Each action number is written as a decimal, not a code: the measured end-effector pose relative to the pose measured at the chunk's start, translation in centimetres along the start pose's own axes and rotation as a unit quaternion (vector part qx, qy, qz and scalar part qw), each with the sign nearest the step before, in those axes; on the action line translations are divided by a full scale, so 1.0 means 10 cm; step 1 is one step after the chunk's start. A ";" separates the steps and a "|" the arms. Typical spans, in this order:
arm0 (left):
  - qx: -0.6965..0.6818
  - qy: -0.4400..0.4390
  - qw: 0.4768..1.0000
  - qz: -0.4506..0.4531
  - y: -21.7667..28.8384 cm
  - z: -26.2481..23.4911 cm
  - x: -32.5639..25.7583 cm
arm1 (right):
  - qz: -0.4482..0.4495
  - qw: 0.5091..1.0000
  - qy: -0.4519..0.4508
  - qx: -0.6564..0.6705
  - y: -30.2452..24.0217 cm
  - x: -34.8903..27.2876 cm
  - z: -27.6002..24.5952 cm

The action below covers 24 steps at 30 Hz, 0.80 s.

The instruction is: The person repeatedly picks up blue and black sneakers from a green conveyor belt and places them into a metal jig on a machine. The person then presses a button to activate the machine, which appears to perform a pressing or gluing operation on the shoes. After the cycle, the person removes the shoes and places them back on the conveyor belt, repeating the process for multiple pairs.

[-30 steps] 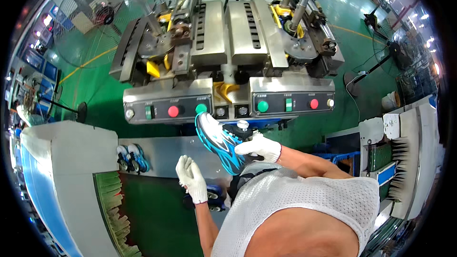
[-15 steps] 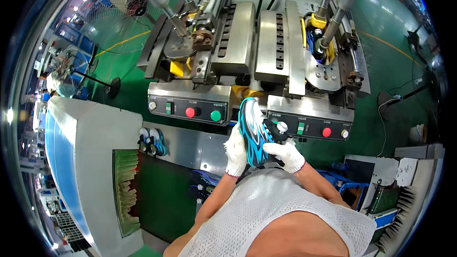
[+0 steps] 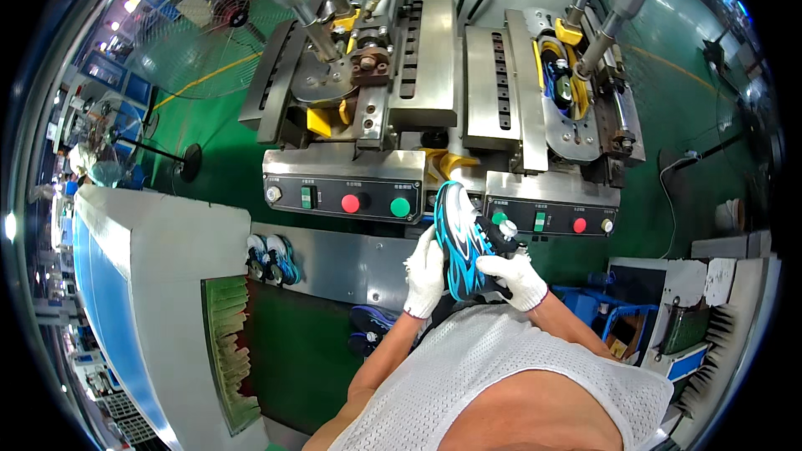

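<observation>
A blue, white and black sneaker, its toe pointing away from me, is held up before my body. My left hand, in a white knit glove, cups its left side. My right hand, gloved the same way, grips the heel part with the thumb laid over the shoe's near right side. Against the sneaker's right side, just above my right fingers, is a black piece with a white knob-like end; its kind is unclear. The fingers beneath the shoe are partly hidden.
Ahead stands a twin metal press with a left control panel and a right control panel. A pair of sneakers sits on the metal shelf at left. Dark shoes lie lower down. A white machine flanks the left.
The whole view has shifted slightly, so the hands and sneaker appear a little farther right and lower. Both hands keep their hold on the sneaker.
</observation>
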<state>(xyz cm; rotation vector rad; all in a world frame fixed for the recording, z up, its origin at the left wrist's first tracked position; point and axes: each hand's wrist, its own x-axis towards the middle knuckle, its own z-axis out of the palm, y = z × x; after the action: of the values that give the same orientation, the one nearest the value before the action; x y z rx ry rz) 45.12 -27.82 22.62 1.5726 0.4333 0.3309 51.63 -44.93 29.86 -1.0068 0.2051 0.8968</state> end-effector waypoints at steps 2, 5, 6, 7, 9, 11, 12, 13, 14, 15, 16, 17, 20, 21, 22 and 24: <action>0.029 -0.028 0.999 0.019 0.25 0.10 0.07 | -0.008 0.999 0.006 0.037 -0.06 -0.03 -0.11; 0.024 -0.081 0.996 0.003 0.56 0.30 0.23 | -0.060 0.997 0.000 0.057 -0.27 -0.06 -0.25; -0.014 -0.092 0.995 -0.036 0.57 0.39 0.29 | -0.076 0.995 0.011 0.057 -0.34 -0.08 -0.34; -0.044 -0.090 0.994 -0.035 0.56 0.47 0.34 | -0.069 0.997 0.042 0.014 -0.36 -0.08 -0.47; -0.043 -0.126 0.991 0.007 0.60 0.71 0.53 | -0.136 0.986 0.064 0.067 -0.56 -0.18 -0.51; 0.004 -0.157 0.986 0.055 0.70 1.02 0.77 | -0.168 0.977 0.078 0.105 -0.60 -0.19 -0.77; -0.029 -0.176 0.982 0.059 0.67 1.19 0.92 | -0.157 0.975 0.102 0.118 -0.64 -0.27 -0.90; 0.015 -0.190 0.979 0.075 0.73 1.40 1.08 | -0.195 0.965 0.123 0.127 -0.69 -0.32 -0.98; 0.057 -0.202 0.974 0.087 0.78 1.62 1.23 | -0.228 0.953 0.146 0.134 -0.70 -0.36 -1.06; 0.055 -0.207 0.971 0.110 0.81 1.86 1.40 | -0.240 0.947 0.177 0.118 -0.68 -0.39 -1.20; 0.053 -0.208 0.968 0.132 0.86 2.10 1.56 | -0.235 0.943 0.221 0.077 -0.66 -0.43 -1.34; 0.065 -0.204 0.968 0.132 0.80 2.36 1.77 | -0.263 0.932 0.230 0.101 -0.74 -0.51 -1.35; 0.195 -0.155 0.957 0.147 0.42 3.04 2.48 | -0.303 0.908 0.284 0.051 -0.63 -0.68 -1.61; 0.217 -0.130 0.959 0.130 0.34 3.27 2.70 | -0.350 0.881 0.317 -0.019 -0.46 -0.66 -1.78; 0.240 -0.102 0.959 0.111 0.29 3.44 2.86 | -0.303 0.895 0.325 0.033 -0.51 -0.77 -1.80; 0.262 -0.153 0.951 0.055 0.47 3.79 3.01 | -0.248 0.890 0.368 0.108 -0.53 -0.93 -1.86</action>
<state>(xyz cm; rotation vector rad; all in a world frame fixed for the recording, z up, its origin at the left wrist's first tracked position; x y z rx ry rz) 89.65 -47.32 23.75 2.1336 0.1955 0.0470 54.06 -66.15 28.02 -1.0818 0.6399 -0.0106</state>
